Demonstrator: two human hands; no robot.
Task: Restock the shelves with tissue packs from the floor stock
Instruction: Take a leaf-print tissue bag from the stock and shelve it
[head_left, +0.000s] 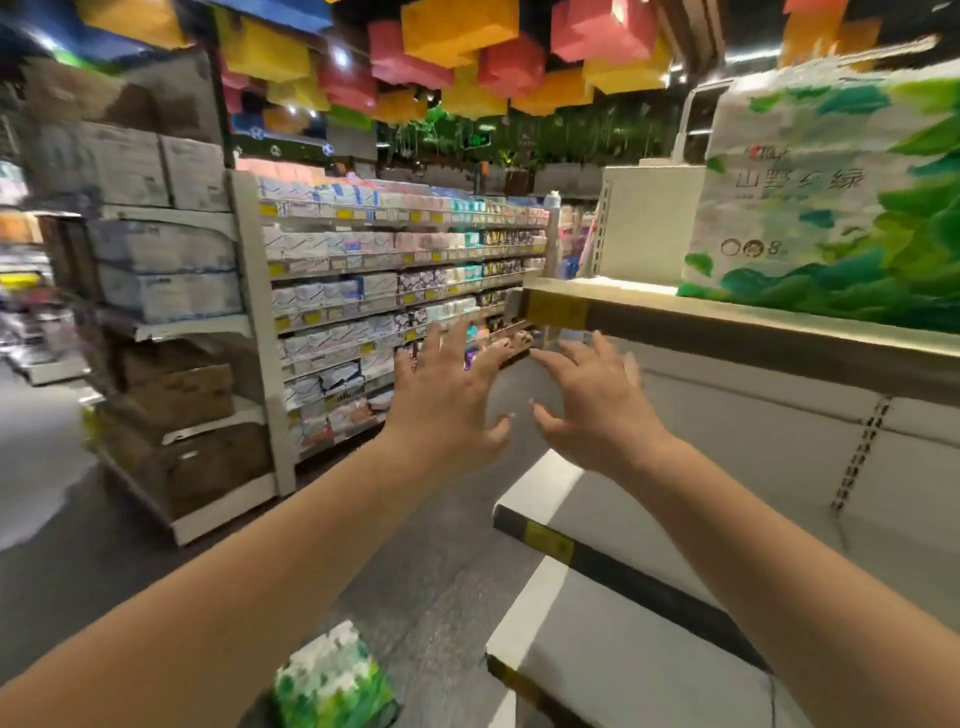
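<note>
A large green-and-white tissue pack stands on the upper shelf at the right. Another green-and-white tissue pack lies on the floor at the bottom, between my arms. My left hand and my right hand are both stretched out in front of me with fingers spread, holding nothing. They hover side by side, just left of and below the upper shelf's corner, apart from both packs.
Two lower shelf boards jut out at the right, with a white back panel behind them. Across the grey aisle floor stands a long rack of packaged goods, with cartons on its end unit.
</note>
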